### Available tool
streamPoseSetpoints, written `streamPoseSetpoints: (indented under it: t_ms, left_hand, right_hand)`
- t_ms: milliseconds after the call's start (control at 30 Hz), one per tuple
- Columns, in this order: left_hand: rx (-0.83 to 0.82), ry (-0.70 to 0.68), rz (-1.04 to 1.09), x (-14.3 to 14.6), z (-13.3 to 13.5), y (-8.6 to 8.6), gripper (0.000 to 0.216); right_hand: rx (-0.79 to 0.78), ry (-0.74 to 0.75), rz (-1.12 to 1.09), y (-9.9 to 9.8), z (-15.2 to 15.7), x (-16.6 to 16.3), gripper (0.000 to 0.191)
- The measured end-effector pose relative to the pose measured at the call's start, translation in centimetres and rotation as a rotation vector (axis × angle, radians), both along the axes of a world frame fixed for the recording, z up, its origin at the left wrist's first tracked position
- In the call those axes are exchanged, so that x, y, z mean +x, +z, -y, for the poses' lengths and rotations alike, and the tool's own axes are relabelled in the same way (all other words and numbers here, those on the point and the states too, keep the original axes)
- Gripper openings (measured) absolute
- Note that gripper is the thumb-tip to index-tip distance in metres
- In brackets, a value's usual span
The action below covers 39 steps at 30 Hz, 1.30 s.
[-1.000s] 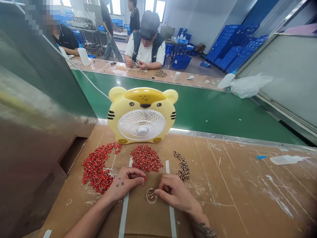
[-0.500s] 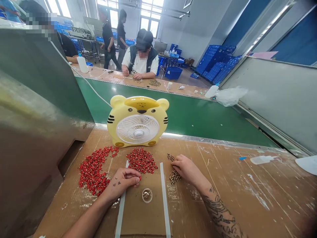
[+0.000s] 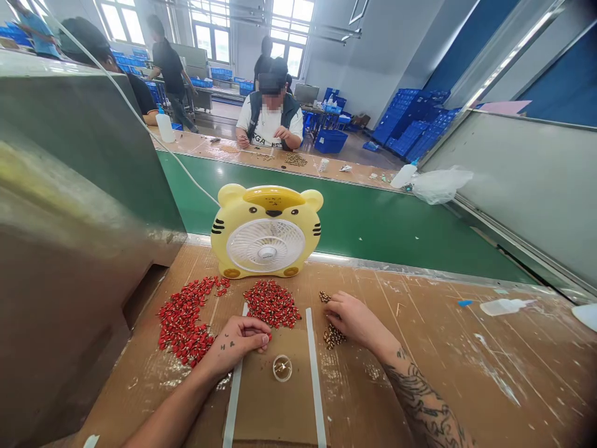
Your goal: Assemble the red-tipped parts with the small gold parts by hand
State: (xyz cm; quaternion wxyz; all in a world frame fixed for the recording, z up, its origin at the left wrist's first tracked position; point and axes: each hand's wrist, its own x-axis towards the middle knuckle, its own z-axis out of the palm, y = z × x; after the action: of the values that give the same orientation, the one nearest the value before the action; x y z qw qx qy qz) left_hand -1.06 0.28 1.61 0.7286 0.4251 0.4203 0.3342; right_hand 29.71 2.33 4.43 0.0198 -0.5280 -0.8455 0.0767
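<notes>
My left hand (image 3: 237, 341) rests on the cardboard with its fingers curled and pinched on a small red piece, just below the middle heap of red pieces (image 3: 272, 303). My right hand (image 3: 355, 318) lies over the row of small brown-and-gold pieces (image 3: 334, 335), fingers bent down onto them; what they grip is hidden. A small clear round dish (image 3: 282, 368) sits between the two white strips (image 3: 311, 367) in front of me. A larger spread of red pieces (image 3: 186, 318) lies to the left.
A yellow tiger-shaped fan (image 3: 267, 231) stands at the back of the cardboard. Behind it runs a green conveyor belt (image 3: 373, 218). A clear squeeze bottle (image 3: 506, 305) lies at the right. A metal housing (image 3: 69, 236) fills the left. A person (image 3: 270, 115) works across the belt.
My right hand left the clear dish and moved right and back onto the brown-and-gold pieces. My left hand has stayed pinched near the red heap. The view tilted up.
</notes>
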Motion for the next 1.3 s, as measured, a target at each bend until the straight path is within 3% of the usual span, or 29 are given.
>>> streamPoseSetpoints:
  t_ms: [300,400,533,667,900,1067,1300]
  left_hand:
    - [0.017,0.028,0.01,0.1,0.1,-0.2,0.032]
    - [0.072,0.126,0.005,0.3,0.3,-0.6,0.03]
    - [0.123,0.224,0.014,0.7,0.5,-1.3,0.028]
    - [0.185,0.26,0.028,0.8,0.6,-1.4,0.025]
    - [0.3,0.273,0.064,0.9,0.8,-1.0,0.016]
    - [0.395,0.306,0.036,0.9,0.8,-0.9,0.009]
    - [0.659,0.3,-0.14,0.7,0.8,-1.1,0.007]
  right_hand:
    - [-0.012,0.003,-0.108,0.4,-0.1,-1.1,0.023]
    - [-0.032,-0.072,-0.46,0.1,1.0,-2.7,0.023]
    - [-0.156,-0.356,-1.066,-1.7,2.5,-7.1,0.022]
    - [-0.264,-0.462,-1.321,-2.7,3.5,-11.4,0.029]
    - [-0.136,-0.268,-1.33,-2.3,4.1,-13.3,0.01]
    - [-0.101,-0.247,-1.231,-2.5,4.3,-13.4,0.008]
    - [0.005,-0.231,-1.075,-1.8,4.8,-13.3,0.01]
